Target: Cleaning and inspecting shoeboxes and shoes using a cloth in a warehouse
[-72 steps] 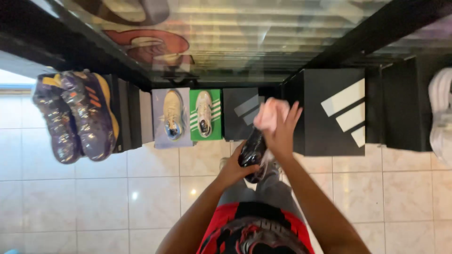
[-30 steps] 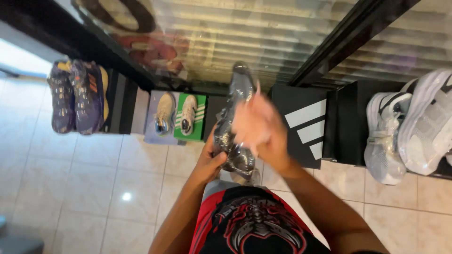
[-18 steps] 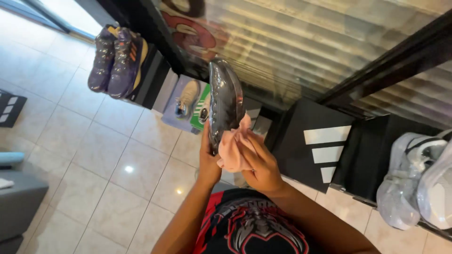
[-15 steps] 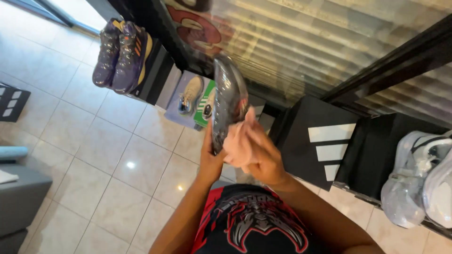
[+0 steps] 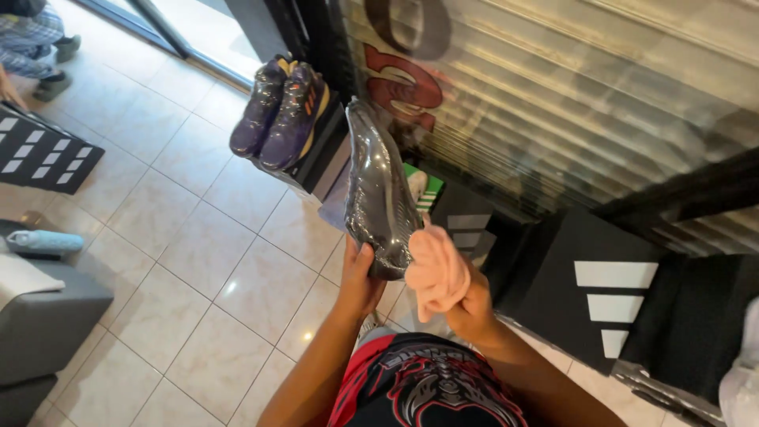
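My left hand (image 5: 360, 283) grips the heel end of a dark grey shoe wrapped in clear plastic film (image 5: 376, 190), held upright in front of me with its toe pointing up. My right hand (image 5: 473, 307) holds a bunched pink cloth (image 5: 436, 267) pressed against the lower right side of that shoe. Both forearms reach up from my red and black shorts (image 5: 427, 387).
A pair of purple wrapped shoes (image 5: 281, 111) stands on a black box to the left. Black shoe boxes with white stripes (image 5: 609, 304) line the wall under a glass shelf. A grey seat (image 5: 43, 316) with a light blue bottle (image 5: 43, 241) sits at left; a person's legs (image 5: 35, 39) stand at top left.
The view has swung left and down the aisle. The wrapped shoe stays raised in my left hand, and the pink cloth has slid lower along its right side.
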